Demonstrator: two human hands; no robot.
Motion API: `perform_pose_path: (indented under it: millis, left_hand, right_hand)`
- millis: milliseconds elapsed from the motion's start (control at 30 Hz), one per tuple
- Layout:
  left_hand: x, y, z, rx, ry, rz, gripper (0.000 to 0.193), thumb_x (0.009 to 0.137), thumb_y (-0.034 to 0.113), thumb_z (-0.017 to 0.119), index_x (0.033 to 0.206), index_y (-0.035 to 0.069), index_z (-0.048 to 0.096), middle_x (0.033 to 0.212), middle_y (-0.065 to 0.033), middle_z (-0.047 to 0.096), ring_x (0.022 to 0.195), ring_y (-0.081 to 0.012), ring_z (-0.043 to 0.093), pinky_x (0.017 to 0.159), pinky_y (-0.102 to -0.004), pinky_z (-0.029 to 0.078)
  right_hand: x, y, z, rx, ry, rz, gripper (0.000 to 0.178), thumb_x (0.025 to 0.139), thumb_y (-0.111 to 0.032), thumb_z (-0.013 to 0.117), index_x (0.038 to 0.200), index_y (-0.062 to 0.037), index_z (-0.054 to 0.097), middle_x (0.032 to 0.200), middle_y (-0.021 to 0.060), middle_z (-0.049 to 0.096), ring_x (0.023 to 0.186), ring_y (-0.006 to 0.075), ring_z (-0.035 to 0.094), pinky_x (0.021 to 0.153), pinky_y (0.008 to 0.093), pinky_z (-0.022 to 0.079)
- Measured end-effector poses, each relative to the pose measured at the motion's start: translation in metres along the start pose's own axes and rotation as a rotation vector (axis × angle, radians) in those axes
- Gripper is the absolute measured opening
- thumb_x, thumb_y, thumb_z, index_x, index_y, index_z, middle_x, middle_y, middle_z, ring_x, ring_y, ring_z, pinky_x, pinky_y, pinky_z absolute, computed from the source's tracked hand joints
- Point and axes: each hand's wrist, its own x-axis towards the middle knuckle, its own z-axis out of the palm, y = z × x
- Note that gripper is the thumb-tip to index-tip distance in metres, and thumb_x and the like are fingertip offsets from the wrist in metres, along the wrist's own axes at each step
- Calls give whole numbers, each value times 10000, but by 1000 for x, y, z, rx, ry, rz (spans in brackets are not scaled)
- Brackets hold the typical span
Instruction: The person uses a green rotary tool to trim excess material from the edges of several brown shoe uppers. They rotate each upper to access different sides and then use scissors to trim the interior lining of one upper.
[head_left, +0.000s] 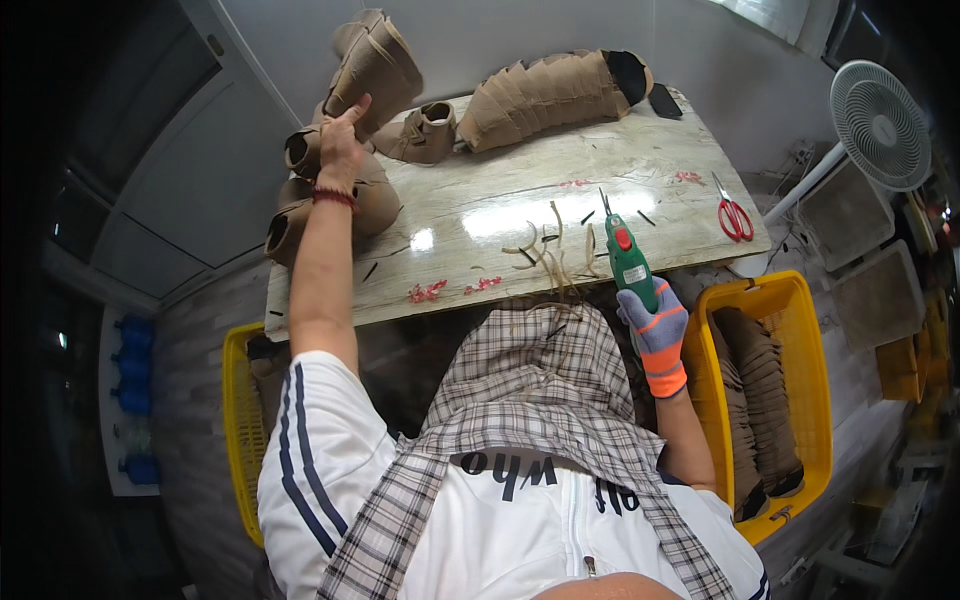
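My left hand [342, 150], bare, reaches to the far left of the table, its thumb and fingers round a brown shoe upper [372, 75] at the pile there; its fingertips are partly hidden. More brown shoe uppers [376, 195] lie heaped under and beside that wrist. One single ankle-high upper [424, 134] stands just right of the pile. Closed around a green handheld tool [628, 262] with a red button and a thin pointed tip is my right hand [658, 335], in a grey and orange glove. The tip points away over the table. Thin tan strips [552, 262] lie left of the tool.
A long nested row of brown uppers [545, 100] lies along the table's back, beside a dark flat object [664, 101]. Red-handled scissors [735, 218] rest at the right edge. Yellow crates [822, 400] flank me; the right one holds stacked uppers. A fan [880, 125] stands at right.
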Motion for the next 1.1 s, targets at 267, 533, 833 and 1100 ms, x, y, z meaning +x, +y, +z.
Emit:
perform_pose_path:
  millis: [267,533,833,1100]
  left_hand:
    - [-210,23,87,-594,-200,-416,390,925,94,616,1291,3,519,1278,-116,583,1194,-278,548,1004,-465,460]
    - [-255,16,110,-614,-241,-571,288,892,34,647,1177,25,614,1132,-92,664,1033,-227,646,896,-411,548]
    - [-281,12,122,-290,-297,-434,275,885,-7,627,1159,20,632,1100,-96,678,981,-207,668,873,-385,563]
    - [-279,17,124,-567,-243,-556,296,884,27,651,1177,17,610,1140,-109,659,1033,-240,648,879,-409,557]
  right_hand:
    - [5,-42,26,-263,35,-194,460,741,-347,833,991,0,664,675,85,659,575,112,602,546,261,493]
    - [-20,-32,10,-226,-2,-150,346,777,-183,812,1003,21,646,794,26,673,691,52,565,617,227,481]
    - [-15,-41,13,-232,94,-162,454,734,-352,838,973,-5,668,719,76,678,622,100,627,584,250,512]
    - [-17,-22,-2,-271,83,-89,469,723,-378,840,962,-12,670,730,91,686,626,126,643,602,264,523]
